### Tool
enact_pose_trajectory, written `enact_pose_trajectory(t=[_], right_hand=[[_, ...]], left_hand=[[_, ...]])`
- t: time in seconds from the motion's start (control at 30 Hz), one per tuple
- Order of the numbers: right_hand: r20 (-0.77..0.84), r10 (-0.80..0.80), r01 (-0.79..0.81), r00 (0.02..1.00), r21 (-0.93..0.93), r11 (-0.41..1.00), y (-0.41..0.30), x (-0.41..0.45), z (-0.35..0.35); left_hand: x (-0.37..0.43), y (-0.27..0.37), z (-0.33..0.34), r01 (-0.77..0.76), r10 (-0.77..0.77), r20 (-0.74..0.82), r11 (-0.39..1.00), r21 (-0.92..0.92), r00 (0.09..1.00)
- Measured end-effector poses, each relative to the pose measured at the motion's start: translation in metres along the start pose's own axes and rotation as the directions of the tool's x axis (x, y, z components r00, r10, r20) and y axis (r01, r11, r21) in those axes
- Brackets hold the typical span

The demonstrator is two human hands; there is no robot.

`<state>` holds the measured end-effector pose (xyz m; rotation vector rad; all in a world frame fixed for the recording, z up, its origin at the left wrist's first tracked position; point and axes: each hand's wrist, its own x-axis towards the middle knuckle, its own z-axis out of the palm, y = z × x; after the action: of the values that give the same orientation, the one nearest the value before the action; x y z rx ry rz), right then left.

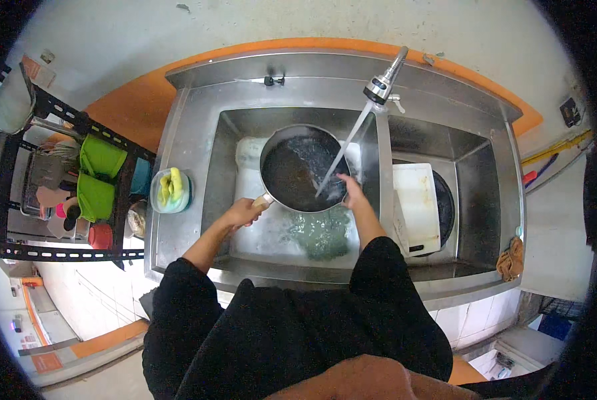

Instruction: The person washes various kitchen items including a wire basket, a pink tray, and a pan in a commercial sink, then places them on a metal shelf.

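Observation:
My left hand [243,213] is closed around the handle of a dark, round pan [298,165], held over the left basin of a steel sink [218,175]. At the pan's lower right rim is my right hand [352,192], its fingers spread; how firmly it touches the rim is not clear. A stream from the faucet [378,89] falls into the pan near my right fingertips. Water and some froth lie on the basin floor below the pan. A pale object [248,154] is partly hidden behind the pan.
White cutting boards [418,207] and a dark round pan [444,210] stand in the right basin. On the left counter sits a tub [182,202] with a yellow sponge or cloth [171,186]. A brown rag [511,260] lies at the right edge; a black metal rack [78,255] stands left.

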<state>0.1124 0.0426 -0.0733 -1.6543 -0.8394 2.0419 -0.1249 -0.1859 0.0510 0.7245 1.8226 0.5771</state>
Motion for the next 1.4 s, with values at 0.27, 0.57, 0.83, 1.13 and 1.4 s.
enact_pose_trajectory(t=[0.27, 0.57, 0.83, 1.13, 1.4], right_hand=[[0.058, -0.462, 0.451, 0.885, 0.139, 0.882, -0.067, -0.001, -0.004], [0.127, -0.715, 0.705, 0.688, -0.349, 0.617, -0.161, -0.122, 0.056], [0.163, -0.925, 0.937, 0.342, -0.128, 0.324, -0.16, -0.108, 0.061], [-0.098, -0.859, 0.864, 0.503, 0.031, 0.502, -0.152, -0.09, 0.053], [-0.061, -0.974, 0.79, 0.217, -0.575, 0.213, -0.15, -0.11, 0.039]], left_hand=[[0.022, 0.005, 0.04, -0.168, 0.164, -0.037, 0.965, -0.203, 0.986], [0.111, -0.025, 0.089, -0.27, 0.275, -0.054, 0.854, -0.445, 0.96], [0.117, 0.018, 0.1, 0.008, 0.117, 0.184, 0.824, -0.567, 0.976], [0.1, 0.014, 0.081, -0.136, 0.236, 0.173, 0.882, -0.451, 0.956], [0.071, 0.012, 0.095, -0.182, 0.165, -0.078, 0.889, -0.42, 0.983]])
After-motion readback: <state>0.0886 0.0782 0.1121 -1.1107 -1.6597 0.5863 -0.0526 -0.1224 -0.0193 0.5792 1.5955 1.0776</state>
